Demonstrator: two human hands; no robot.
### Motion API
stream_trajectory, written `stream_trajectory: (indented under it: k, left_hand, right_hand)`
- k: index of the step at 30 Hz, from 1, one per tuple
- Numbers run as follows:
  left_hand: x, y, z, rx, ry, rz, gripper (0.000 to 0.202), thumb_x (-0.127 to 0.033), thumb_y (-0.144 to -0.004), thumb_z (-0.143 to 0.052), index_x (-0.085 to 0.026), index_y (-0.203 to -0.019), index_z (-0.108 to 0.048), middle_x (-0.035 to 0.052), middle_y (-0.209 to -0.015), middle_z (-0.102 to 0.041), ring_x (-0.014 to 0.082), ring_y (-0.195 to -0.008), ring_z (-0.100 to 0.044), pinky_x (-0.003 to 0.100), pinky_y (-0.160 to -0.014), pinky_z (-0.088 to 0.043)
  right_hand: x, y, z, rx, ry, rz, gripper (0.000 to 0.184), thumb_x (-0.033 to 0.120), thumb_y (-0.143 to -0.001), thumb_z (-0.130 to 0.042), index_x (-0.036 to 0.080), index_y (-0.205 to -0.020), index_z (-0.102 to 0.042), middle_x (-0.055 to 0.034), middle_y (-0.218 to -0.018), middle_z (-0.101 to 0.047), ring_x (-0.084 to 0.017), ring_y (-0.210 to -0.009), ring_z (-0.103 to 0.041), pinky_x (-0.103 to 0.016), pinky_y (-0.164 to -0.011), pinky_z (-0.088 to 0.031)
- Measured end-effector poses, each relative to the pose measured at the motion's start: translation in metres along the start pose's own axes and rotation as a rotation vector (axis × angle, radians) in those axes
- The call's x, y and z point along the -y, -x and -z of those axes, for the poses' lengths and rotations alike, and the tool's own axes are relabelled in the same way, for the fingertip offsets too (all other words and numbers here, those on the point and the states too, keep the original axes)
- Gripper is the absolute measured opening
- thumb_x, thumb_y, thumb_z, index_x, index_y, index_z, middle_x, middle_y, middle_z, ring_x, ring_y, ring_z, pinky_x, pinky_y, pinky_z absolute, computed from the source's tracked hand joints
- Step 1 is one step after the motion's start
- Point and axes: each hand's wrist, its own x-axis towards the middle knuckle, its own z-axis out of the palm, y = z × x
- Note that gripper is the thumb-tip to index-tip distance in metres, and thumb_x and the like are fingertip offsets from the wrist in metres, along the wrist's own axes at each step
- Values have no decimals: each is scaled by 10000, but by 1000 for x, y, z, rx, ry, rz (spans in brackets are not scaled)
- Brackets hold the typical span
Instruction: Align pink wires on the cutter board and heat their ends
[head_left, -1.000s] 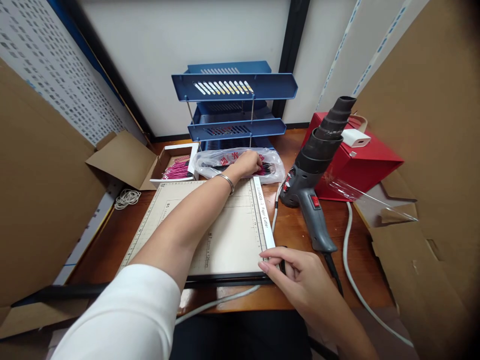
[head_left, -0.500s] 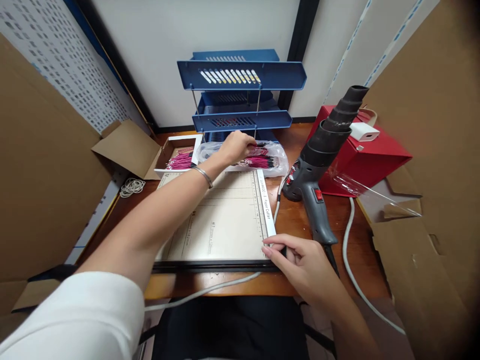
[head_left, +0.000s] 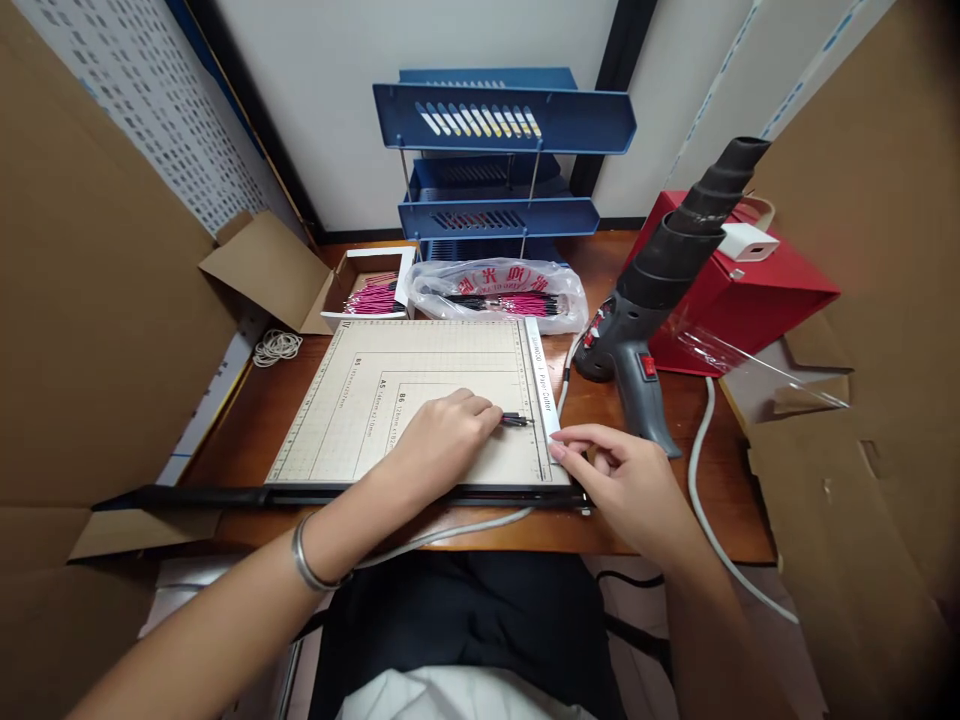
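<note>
Over the paper cutter point(head_left: 360, 430), my left hand point(head_left: 456, 430) is closed on a few short black wires point(head_left: 517, 420). Their thin ends stick out to the right, near the ruled right edge of the board. My right hand point(head_left: 619, 480) is at the cutter's lower right corner, thumb and forefinger pinched together beside the white rail point(head_left: 544, 385). What lies between those fingertips, if anything, is too small to make out. Behind the cutter a clear plastic bag point(head_left: 495, 280) with red print holds a bundle of pink and black wires point(head_left: 529, 304).
An open white box point(head_left: 411, 262) with more pink wires stands left of the bag. Blue stacked trays point(head_left: 502, 125) rise behind. A grey heat gun point(head_left: 637, 330) stands upright at right, before a red box point(head_left: 780, 300). A pale cable point(head_left: 701, 500) runs down the right side.
My left hand has come back from the plastic bag to the cutter board, bringing black wires. My right hand stays pinched at the cutter's corner. The view has shifted slightly.
</note>
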Motion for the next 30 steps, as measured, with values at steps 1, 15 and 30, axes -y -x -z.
stream_trajectory:
  k: [1,15,30]
  left_hand:
    - [-4,1,-2,-16,1,7,163,-121,-955,-574,-186,-951,-724,78,-900,-751,232,-873,-680,334,-710,-526]
    - [-25,14,-18,-329,230,139,119,-173,-969,-606,-142,-1013,-712,70,-1000,-754,245,-932,-676,427,-881,-554]
    - [-56,31,-25,-247,37,197,529,-467,-1042,-467,-78,-1373,-606,149,-1346,-670,339,-1248,-595,606,-1219,-300]
  right_hand:
    - [-1,0,-1,-15,19,18,305,485,-903,-675,212,-986,-784,10,-743,-656,-96,-528,-411,-280,-546,-339]
    - [20,-17,-19,-103,260,214,152,310,-915,-700,233,-1022,-776,-32,-1045,-678,-177,-802,-651,-344,-731,-478]
    - [10,-25,-21,-111,369,276,155,262,-935,-636,227,-946,-786,-45,-1158,-695,-229,-913,-697,-414,-876,-532]
